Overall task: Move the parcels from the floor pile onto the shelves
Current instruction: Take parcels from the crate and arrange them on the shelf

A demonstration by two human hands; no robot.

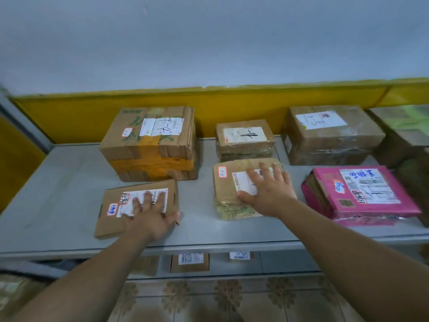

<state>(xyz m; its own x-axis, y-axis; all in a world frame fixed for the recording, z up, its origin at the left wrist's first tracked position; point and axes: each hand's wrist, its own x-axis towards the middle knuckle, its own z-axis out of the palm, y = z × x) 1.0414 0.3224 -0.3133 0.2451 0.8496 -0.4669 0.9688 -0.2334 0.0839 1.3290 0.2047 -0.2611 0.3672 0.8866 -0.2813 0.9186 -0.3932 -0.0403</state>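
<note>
On the grey shelf (58, 182) lie several parcels. My left hand (151, 214) rests flat, fingers spread, on a thin brown cardboard parcel (111, 219) with a white label at the front left. My right hand (269, 194) lies flat, fingers spread, on a small brown taped parcel (227, 189) at the front middle. A pink parcel (329, 189) lies to the right of it. Behind stand a large brown box with orange tape (153, 154), a small brown box (243, 145) and a taped brown box (329, 140).
A yellow board (232, 108) backs the shelf under a pale wall. More boxes (404, 131) crowd the far right. A lower shelf holds labelled parcels (190, 262). Patterned floor tiles (220, 298) show below, with brown boxes (14, 291) at the bottom left.
</note>
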